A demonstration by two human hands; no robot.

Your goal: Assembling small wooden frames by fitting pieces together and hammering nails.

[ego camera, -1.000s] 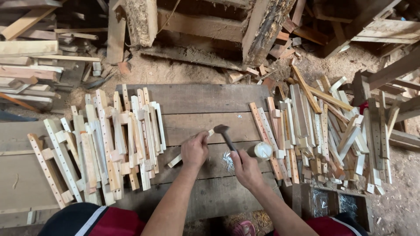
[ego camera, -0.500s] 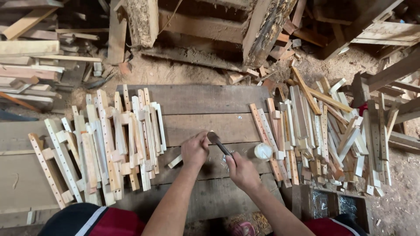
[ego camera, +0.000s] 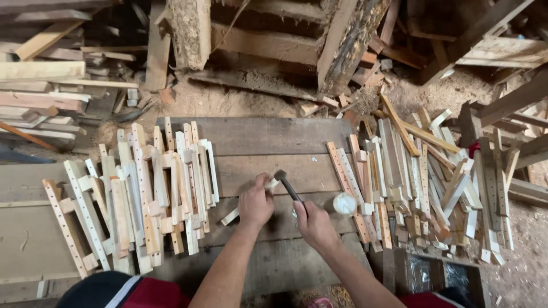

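My right hand (ego camera: pixel 313 223) grips a small dark hammer (ego camera: pixel 287 185) whose head rests at the top end of a pale wooden stick (ego camera: pixel 247 202). My left hand (ego camera: pixel 256 203) holds that stick down on the grey plank bench (ego camera: pixel 268 137); only the stick's two ends show beyond the fingers. A small round white container (ego camera: pixel 344 203) stands just right of my right hand.
A heap of pale drilled wooden strips (ego camera: pixel 134 197) lies left of my hands and a larger heap (ego camera: pixel 425 185) lies to the right. Rough timber, logs and sawdust (ego camera: pixel 257 63) fill the ground beyond the bench. Stacked boards (ego camera: pixel 40 85) sit far left.
The hammer head has swung down from a raised position to the end of the stick. My left hand has stayed on the stick.
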